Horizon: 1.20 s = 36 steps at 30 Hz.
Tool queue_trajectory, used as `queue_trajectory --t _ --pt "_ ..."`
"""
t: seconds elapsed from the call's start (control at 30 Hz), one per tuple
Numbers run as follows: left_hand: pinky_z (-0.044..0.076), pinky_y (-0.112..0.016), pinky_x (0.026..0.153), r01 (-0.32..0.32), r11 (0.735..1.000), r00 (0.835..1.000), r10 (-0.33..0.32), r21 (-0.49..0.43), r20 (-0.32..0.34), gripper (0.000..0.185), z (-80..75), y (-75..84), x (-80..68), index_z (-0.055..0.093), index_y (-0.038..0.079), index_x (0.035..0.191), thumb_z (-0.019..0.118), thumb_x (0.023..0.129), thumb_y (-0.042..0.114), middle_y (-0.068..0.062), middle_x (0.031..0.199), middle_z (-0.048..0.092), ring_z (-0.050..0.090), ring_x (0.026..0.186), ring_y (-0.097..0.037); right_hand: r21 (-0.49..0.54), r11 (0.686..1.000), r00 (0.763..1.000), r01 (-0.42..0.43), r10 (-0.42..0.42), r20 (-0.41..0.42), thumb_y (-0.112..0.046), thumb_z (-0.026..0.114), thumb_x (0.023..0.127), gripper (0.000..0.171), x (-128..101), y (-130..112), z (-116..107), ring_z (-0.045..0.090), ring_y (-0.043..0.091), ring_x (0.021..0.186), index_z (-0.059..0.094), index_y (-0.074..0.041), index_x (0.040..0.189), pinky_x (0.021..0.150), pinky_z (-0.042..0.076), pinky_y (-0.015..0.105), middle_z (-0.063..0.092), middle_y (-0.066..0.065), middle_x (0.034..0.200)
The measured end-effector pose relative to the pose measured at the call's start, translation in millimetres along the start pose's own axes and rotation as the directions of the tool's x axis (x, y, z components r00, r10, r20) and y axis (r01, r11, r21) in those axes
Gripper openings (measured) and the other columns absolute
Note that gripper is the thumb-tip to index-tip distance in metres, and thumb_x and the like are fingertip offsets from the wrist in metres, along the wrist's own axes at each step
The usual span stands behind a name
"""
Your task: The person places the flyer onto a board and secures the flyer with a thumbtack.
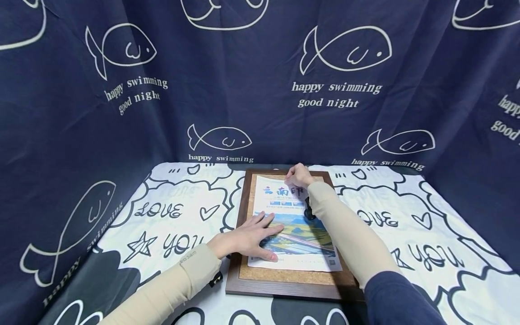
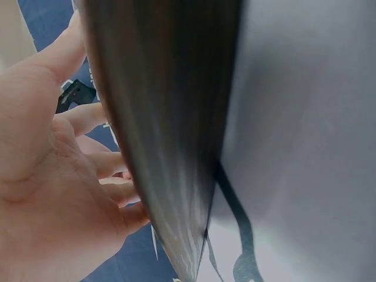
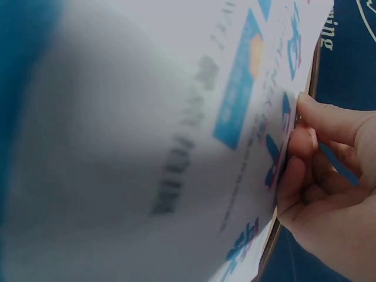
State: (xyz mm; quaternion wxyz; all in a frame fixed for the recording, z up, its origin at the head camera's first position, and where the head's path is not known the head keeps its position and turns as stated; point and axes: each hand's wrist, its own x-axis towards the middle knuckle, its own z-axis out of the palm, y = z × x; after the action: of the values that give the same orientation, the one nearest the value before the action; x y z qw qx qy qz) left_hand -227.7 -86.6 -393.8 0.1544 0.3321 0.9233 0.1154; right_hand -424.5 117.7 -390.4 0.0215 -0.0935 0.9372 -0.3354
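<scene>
A printed paper poster (image 1: 298, 262) with large blue characters and a colourful landscape lies on a cork board (image 1: 284, 274) in a dark brown wooden frame (image 1: 284, 289). My left hand (image 1: 252, 237) rests over the poster's lower left, fingers spread and pressing it flat. In the left wrist view, the frame's side edge (image 2: 164, 117) hides part of the work beside that hand. At the poster's top edge, my right hand (image 1: 299, 176) has its fingertips curled together. The right wrist view shows thumb and fingers pinching close to the paper; a small thing between them is mostly hidden.
The board lies on a white and black patterned cloth (image 1: 178, 216) with cartoon clouds and words. Behind it hangs a dark blue curtain (image 1: 268, 104) with fish outlines, close to the frame's far edge. Black wrist gear (image 1: 216, 278) sits beneath the left wrist.
</scene>
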Motion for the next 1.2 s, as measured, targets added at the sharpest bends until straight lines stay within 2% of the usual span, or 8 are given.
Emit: queue_trajectory --t 0.1,0.3,0.5,0.6,0.83,1.2 --pt "0.012 -0.055 0.12 0.007 1.0 1.0 -0.007 0.004 -0.001 0.082 -0.8 -1.1 -0.8 0.025 0.03 0.154 0.059 0.086 0.062 -0.008 0.164 0.006 0.001 0.152 -0.033 -0.012 1.0 1.0 0.022 -0.022 0.008 -0.007 0.076 0.079 0.009 -1.1 -0.5 0.4 0.058 0.017 0.071 0.073 0.0 0.085 0.059 0.043 0.022 0.072 0.01 0.08" --pt "0.013 -0.057 0.12 0.005 1.0 1.0 -0.005 -0.01 0.001 0.082 -0.6 -1.4 -1.5 0.026 0.029 0.154 0.059 0.086 0.061 -0.009 0.164 0.007 0.001 0.151 -0.035 0.017 1.0 1.0 0.004 -0.004 -0.009 -0.009 0.071 0.086 0.008 -1.7 1.6 2.3 0.054 0.014 0.062 0.073 -0.001 0.088 0.057 0.042 0.023 0.07 0.01 0.076" --pt "0.013 -0.056 0.12 0.004 1.0 1.0 -0.004 -0.005 -0.002 0.082 0.8 -1.4 -1.7 0.026 0.029 0.153 0.059 0.086 0.061 -0.009 0.164 0.007 0.002 0.151 -0.035 -0.042 0.998 0.999 0.038 -0.039 -0.037 -0.012 0.069 0.088 0.01 -1.2 3.8 7.1 0.057 0.02 0.079 0.073 -0.003 0.085 0.072 0.044 0.028 0.071 0.011 0.088" --pt "0.013 -0.056 0.12 0.0 1.0 1.0 0.0 0.001 -0.004 0.082 1.1 -1.1 -1.6 0.026 0.029 0.154 0.059 0.086 0.061 -0.009 0.164 0.006 0.002 0.151 -0.034 -0.052 0.998 0.998 0.039 -0.041 -0.044 -0.01 0.07 0.087 0.008 -1.3 3.4 7.5 0.058 0.023 0.082 0.074 -0.003 0.084 0.077 0.046 0.032 0.072 0.013 0.089" --pt "0.013 -0.056 0.12 -0.007 1.0 1.0 0.007 -0.005 -0.007 0.082 0.1 -0.5 -1.6 0.026 0.028 0.154 0.059 0.086 0.061 -0.01 0.164 0.006 0.001 0.151 -0.034 -0.055 0.998 0.998 0.031 -0.034 -0.047 -0.009 0.07 0.087 0.008 -1.6 1.6 4.7 0.058 0.022 0.078 0.074 -0.004 0.082 0.072 0.046 0.031 0.071 0.012 0.087" --pt "0.012 -0.055 0.12 -0.008 1.0 1.0 0.008 0.007 -0.014 0.082 0.4 -1.2 -0.1 0.025 0.029 0.154 0.059 0.086 0.061 -0.009 0.164 0.006 0.0 0.152 -0.034 -0.071 0.997 0.999 0.01 -0.013 -0.033 -0.009 0.069 0.088 0.009 -2.4 -4.8 1.4 0.057 0.023 0.082 0.074 -0.003 0.085 0.074 0.045 0.031 0.07 0.012 0.089"
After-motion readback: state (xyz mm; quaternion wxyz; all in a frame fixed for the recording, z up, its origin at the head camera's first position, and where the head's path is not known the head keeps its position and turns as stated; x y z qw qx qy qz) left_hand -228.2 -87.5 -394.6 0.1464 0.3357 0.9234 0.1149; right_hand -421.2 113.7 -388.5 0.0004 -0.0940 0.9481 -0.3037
